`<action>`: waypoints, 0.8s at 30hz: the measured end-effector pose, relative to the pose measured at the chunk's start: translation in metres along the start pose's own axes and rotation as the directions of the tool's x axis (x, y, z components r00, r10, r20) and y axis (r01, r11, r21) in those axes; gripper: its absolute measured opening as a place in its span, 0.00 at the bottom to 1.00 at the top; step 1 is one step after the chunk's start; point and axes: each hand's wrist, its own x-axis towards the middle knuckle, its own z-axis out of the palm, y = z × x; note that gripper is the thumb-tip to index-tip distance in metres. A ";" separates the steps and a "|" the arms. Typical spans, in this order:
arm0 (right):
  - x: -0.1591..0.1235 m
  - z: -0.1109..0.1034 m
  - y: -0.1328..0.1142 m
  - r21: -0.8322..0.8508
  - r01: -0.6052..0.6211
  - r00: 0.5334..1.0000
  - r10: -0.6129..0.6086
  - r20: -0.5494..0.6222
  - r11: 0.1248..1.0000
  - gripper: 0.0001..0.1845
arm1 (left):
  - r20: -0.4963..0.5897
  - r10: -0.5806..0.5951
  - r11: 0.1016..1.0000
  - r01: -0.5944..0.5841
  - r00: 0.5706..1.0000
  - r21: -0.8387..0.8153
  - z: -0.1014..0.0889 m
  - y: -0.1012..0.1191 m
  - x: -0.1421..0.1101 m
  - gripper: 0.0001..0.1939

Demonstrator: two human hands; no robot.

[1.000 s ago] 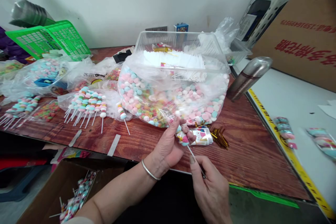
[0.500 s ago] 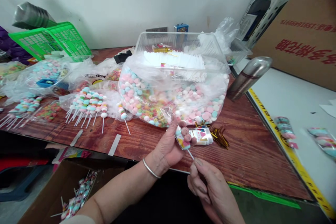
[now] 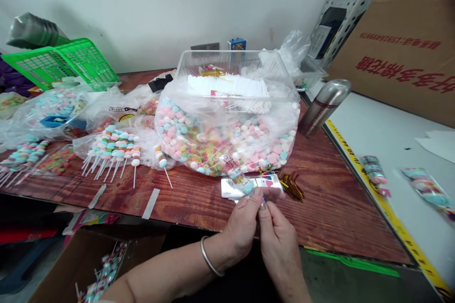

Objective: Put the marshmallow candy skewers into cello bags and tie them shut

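My left hand (image 3: 242, 223) and my right hand (image 3: 278, 241) meet at the table's front edge, fingers pinched together. Between them they hold a candy skewer in a clear sleeve (image 3: 237, 176), its top pointing up and to the left. The stick end is hidden by my fingertips. A silver bangle sits on my left wrist. Just behind the hands lie a small stack of printed sleeves (image 3: 265, 182) and a bunch of gold twist ties (image 3: 291, 185). A large clear bag of pastel candies (image 3: 227, 137) stands beyond them.
Finished skewers (image 3: 112, 149) lie on plastic at the left, near more candy bags and a green basket (image 3: 62, 62). A steel flask (image 3: 322, 106) lies at the right. Wrapped skewers (image 3: 373, 173) rest on the white surface. A cardboard box (image 3: 92, 270) sits below the table.
Both hands have dropped lower and come together at the stick's lower end. The sleeved skewer now stands above the fingers instead of lying in my left palm. The view shifted a little.
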 end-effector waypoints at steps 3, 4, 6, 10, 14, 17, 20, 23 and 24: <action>-0.003 0.004 0.004 -0.140 0.146 0.976 -0.165 -0.140 0.979 0.27 | 0.006 -0.089 0.992 0.089 0.996 -0.093 -0.006 -0.003 0.004 0.26; -0.003 0.006 0.007 -0.193 0.222 0.956 -0.252 -0.151 0.956 0.28 | 0.013 -0.116 0.986 0.117 0.993 -0.115 -0.008 -0.003 0.005 0.27; -0.004 0.010 0.011 -0.299 0.360 0.901 -0.413 -0.135 0.884 0.25 | 0.029 -0.125 0.987 0.127 0.992 -0.099 -0.010 -0.002 0.005 0.26; -0.002 0.010 0.017 -0.363 0.432 0.832 -0.520 -0.194 0.826 0.14 | 0.149 -0.093 0.991 0.106 0.984 -0.078 -0.009 0.004 -0.003 0.19; -0.002 0.004 0.014 -0.260 0.446 0.831 -0.504 -0.236 0.857 0.10 | 0.067 0.033 0.998 -0.030 0.997 -0.055 -0.010 0.010 -0.008 0.14; -0.004 0.004 0.008 -0.192 0.466 0.841 -0.500 -0.208 0.864 0.10 | -0.023 0.063 0.998 -0.063 0.998 0.011 -0.015 0.011 -0.007 0.13; -0.005 0.006 0.002 -0.069 0.364 0.904 -0.371 -0.212 0.929 0.10 | -0.062 0.047 0.996 -0.042 0.997 0.084 -0.021 0.010 -0.006 0.12; -0.008 0.009 0.002 0.281 0.154 0.982 -0.116 -0.149 0.947 0.13 | -0.021 -0.006 0.994 0.008 1.000 0.106 -0.029 0.011 -0.006 0.13; -0.010 0.010 0.003 0.473 0.036 0.999 -0.018 -0.041 0.880 0.15 | 0.023 -0.052 0.995 0.050 0.998 0.084 -0.032 0.012 -0.007 0.14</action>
